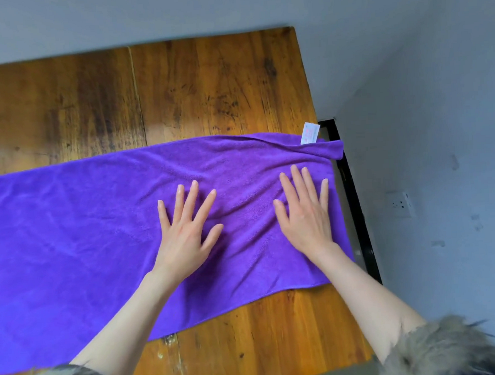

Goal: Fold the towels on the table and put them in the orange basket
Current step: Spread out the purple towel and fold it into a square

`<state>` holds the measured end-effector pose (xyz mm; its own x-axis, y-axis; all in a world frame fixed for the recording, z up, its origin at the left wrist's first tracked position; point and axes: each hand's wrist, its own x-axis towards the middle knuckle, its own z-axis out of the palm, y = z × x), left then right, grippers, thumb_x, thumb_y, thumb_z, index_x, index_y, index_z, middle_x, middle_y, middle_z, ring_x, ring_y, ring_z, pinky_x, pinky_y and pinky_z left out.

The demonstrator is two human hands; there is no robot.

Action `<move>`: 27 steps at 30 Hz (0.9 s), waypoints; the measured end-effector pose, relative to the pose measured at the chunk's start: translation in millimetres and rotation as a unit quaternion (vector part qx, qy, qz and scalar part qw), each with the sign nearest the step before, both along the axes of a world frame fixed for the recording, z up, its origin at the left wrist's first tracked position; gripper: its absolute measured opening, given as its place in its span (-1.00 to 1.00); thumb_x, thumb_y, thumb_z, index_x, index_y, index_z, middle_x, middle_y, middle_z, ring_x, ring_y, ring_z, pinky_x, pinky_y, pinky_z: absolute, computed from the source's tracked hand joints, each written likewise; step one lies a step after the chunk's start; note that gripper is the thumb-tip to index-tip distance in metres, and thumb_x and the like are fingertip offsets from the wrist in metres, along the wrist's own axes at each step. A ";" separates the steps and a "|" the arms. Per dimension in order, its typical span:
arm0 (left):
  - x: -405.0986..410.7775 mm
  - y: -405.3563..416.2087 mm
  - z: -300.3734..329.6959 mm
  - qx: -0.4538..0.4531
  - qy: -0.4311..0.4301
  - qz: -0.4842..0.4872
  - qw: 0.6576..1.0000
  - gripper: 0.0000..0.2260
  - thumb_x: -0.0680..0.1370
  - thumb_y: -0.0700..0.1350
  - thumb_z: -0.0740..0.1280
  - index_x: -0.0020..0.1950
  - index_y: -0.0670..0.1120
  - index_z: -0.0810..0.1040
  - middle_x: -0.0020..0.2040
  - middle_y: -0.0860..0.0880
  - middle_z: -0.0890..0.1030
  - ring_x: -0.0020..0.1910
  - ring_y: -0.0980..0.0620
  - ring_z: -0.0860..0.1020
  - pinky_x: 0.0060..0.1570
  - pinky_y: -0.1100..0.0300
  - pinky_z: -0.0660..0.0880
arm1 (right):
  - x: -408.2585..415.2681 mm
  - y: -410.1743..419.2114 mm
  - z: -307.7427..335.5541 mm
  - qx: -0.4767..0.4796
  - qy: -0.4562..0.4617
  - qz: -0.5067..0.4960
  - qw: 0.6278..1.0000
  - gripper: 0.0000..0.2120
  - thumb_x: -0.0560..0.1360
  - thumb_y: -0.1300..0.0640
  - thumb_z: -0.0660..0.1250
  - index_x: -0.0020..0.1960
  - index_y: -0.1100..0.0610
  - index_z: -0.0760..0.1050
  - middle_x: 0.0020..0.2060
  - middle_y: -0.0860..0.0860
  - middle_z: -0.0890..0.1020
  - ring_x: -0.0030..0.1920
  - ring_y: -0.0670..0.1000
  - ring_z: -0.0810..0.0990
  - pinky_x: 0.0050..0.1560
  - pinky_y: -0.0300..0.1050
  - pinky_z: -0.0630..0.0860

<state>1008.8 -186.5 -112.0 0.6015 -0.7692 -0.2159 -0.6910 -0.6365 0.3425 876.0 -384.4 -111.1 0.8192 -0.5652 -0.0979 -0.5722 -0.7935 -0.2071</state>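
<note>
A: Across the middle of the wooden table (205, 82), from 9 o'clock to 3 o'clock, lies the purple towel (69, 227); it is spread flat in one long band, its left end running out of view, its right end reaching the table's right edge.

B: At 2 o'clock on the towel, a white label (310, 133) stands up from the far hem; beside it the far right corner is turned over into a narrow fold that juts just past the table's edge.

A: Left hand (185, 234): palm down near the centre of view, fingers straight and spread, pressing on the towel; it grips nothing.

B: Right hand (306, 215): palm down towards 3 o'clock of the left hand, fingers straight and closer together, flat on the cloth near its right end; it too holds nothing; the two hands lie apart, with wrinkled cloth between them.

A: Forearms bare; fur cuffs (441, 349) show at 5 o'clock and 7 o'clock of the view.

B: Surroundings: grey wall (405, 47) from 12 to 4 o'clock, with a wall socket (399, 204) at 3 o'clock; a black frame (354, 198) runs along the table's right edge.
</note>
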 end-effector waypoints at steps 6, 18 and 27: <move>12.4 59.7 2.7 0.052 -0.029 0.093 0.994 -0.46 0.54 0.15 0.00 0.51 0.05 0.08 0.54 -0.11 0.03 0.52 -0.15 -0.08 0.31 -0.40 -0.07 | 40.1 74.6 5.4 -0.009 0.021 0.125 0.992 -0.42 0.45 -0.13 0.12 0.41 0.08 0.34 0.44 0.12 0.30 0.46 0.16 0.23 0.36 0.41 0.11; 61.1 212.7 -2.1 0.105 0.020 0.311 0.945 -0.43 0.56 0.23 0.03 0.53 0.14 -0.04 0.54 0.00 -0.20 0.50 -0.06 -0.28 0.30 -0.41 -0.24 | 104.7 199.4 1.3 -0.023 0.109 0.244 0.963 -0.12 0.26 -0.44 0.24 0.47 -0.06 0.21 0.49 0.09 0.19 0.49 0.20 0.14 0.31 0.49 0.00; 92.2 275.8 -7.9 0.111 0.019 0.265 0.958 -0.37 0.47 0.36 -0.15 0.51 0.20 -0.10 0.54 0.05 -0.20 0.49 -0.02 -0.31 0.28 -0.41 -0.26 | 135.3 260.2 5.3 -0.010 0.152 0.225 0.963 -0.06 0.25 -0.48 0.21 0.51 -0.07 0.08 0.52 0.11 0.06 0.51 0.22 -0.02 0.31 0.49 -0.08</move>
